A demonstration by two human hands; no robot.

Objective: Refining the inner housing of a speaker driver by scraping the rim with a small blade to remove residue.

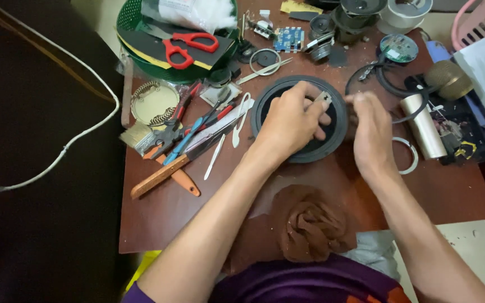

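My left hand [290,120] hovers over a black round speaker cone [338,132] lying flat on the brown table [164,219]. Its fingers pinch a small flat metal piece [323,99] at the cone's upper edge. My right hand [371,126] is just to the right of it, fingers curled and slightly blurred, near the cone's right rim. Whether the right hand holds anything is hidden by its fingers.
Tools lie left of the cone: tweezers [241,119], pliers [166,137], wood-handled tools [161,175], a brush [137,134]. A green basket [127,19] with red scissors [183,47] sits at the back. A circuit board [289,39], a metal cylinder [423,128], a ring [408,155] and a brown cloth [310,224] are nearby.
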